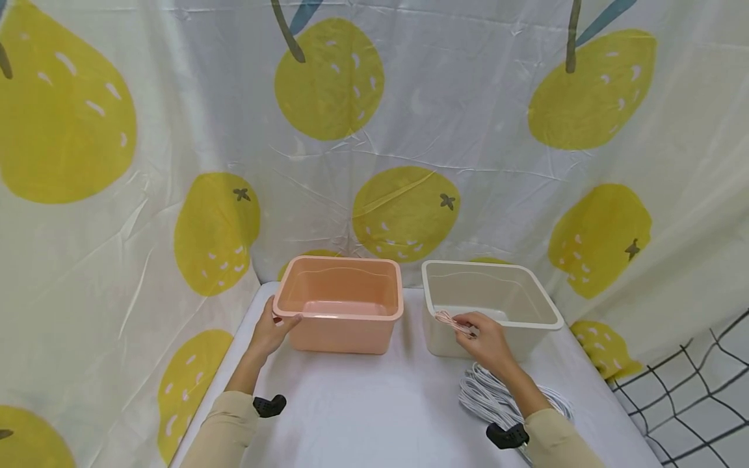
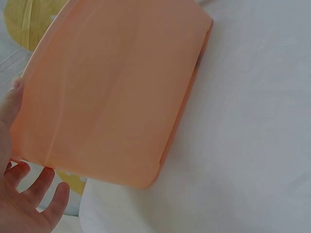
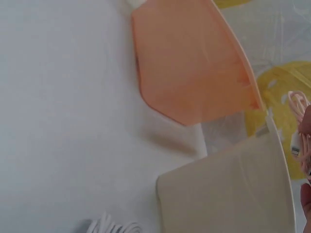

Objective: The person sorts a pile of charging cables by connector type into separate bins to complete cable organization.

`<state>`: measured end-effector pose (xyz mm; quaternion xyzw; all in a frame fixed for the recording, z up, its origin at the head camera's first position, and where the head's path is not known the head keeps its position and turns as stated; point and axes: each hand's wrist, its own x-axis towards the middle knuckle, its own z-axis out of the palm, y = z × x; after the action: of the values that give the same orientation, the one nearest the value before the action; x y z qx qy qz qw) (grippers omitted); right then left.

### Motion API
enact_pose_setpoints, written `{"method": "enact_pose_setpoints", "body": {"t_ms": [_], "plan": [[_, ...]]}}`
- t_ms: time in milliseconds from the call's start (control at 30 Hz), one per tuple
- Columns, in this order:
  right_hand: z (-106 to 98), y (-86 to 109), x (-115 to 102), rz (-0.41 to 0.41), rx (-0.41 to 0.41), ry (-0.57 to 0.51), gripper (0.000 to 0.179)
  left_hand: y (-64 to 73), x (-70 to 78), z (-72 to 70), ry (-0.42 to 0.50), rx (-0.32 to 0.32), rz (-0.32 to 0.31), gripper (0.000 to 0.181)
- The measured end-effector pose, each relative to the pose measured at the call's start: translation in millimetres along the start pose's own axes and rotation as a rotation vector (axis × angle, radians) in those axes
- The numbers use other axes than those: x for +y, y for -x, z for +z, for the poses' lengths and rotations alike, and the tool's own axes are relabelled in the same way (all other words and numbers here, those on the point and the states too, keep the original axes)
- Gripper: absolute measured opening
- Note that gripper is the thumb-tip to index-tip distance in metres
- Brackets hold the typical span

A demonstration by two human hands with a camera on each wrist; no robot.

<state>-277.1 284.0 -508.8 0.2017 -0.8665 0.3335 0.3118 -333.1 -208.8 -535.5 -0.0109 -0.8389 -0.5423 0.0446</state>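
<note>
Fingers (image 1: 471, 318) pinch pink cable (image 1: 447, 318), slanting forward-left

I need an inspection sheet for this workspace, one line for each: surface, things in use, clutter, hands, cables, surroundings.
Surface: white table; no spill seen on the visible part.
Things in use: orange bin and cream bin stand upright, side by side, with a gap between.
Clutter: nothing seen.
Hands: left hand holds the orange bin's near left corner; right hand pinches a pink cable at the cream bin's near rim.
Cables: pink one bundled; whitish coil lies in front of the cream bin, partly hidden by the right forearm.
Surroundings: fruit-printed curtain behind; dark wire grid at lower right.
</note>
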Motion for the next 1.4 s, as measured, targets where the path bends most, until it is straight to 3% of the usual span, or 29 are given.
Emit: {"method": "enact_pose_setpoints", "body": {"t_ms": [333, 667, 1400], "plan": [[23.3, -29.4, -10.3, 0.042, -0.051, -0.075, 0.023, -4.0, 1.4, -5.4, 0.013, -0.004, 0.027, 0.094], [44.5, -48.2, -23.1, 0.060, -0.126, -0.151, 0.024, -5.4, -1.3, -3.5, 0.016, -0.003, 0.001, 0.095], [100.7, -91.8, -56.7, 0.044, -0.229, -0.143, 0.030, -3.2, -3.2, -1.5, 0.012, -0.015, 0.014, 0.095]]}}
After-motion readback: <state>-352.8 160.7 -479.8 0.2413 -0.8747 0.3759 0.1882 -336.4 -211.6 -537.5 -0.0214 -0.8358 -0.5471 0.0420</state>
